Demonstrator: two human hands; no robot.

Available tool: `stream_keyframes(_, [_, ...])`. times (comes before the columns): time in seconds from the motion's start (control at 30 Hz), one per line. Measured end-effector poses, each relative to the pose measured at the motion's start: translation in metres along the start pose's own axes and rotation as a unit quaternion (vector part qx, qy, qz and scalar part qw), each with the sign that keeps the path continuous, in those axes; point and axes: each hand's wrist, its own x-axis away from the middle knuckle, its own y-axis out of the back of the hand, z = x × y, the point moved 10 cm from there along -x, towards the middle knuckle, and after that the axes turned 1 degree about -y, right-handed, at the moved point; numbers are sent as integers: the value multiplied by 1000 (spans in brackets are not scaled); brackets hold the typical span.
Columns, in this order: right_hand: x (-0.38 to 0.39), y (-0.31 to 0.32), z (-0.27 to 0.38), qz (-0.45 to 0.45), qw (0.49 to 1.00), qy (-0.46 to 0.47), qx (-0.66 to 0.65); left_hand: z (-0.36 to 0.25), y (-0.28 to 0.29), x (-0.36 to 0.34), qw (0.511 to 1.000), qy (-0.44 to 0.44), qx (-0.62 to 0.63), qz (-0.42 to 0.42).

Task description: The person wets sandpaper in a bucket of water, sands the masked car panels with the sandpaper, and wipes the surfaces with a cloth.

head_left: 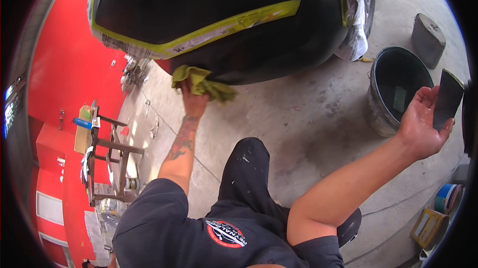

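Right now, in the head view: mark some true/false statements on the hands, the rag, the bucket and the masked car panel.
1. The left hand presses a yellow-green cloth rag against the dark car body panel. True.
2. The right hand is empty. False: it holds a dark flat rectangular sheet.
3. The round grey bucket stands on the concrete floor. True.
4. The panel is masked with blue tape. False: the yellow-green masking tape edges it.

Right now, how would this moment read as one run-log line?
left hand: presses yellow cloth on black car panel | right hand: holds dark flat sheet | near: black bucket on concrete floor
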Motion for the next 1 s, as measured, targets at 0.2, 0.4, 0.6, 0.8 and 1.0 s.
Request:
stream_keyframes(0.2, [0, -14, 2, 44, 999, -11, -10, -22, 13, -28, 997, 40, 58, -25])
stream_keyframes(0.4, [11, -73, -5, 80, 992, 51, 88, -166, 32, -94, 997, -7, 46, -60])
stream_keyframes(0.6, [-71, -125, 23, 151, 947, 142, 247, -252, 30, -133, 996, -10, 79, -45])
stream_keyframes(0.8, [-124, -22, 10, 169, 625, 100, 756, -315, 24, -161, 991, -119, 24, -55])
stream_keyframes(1.0, [-143, 138, -47, 364, 235, 2, 901, -368, 23, -198, 985, -170, 17, -16])
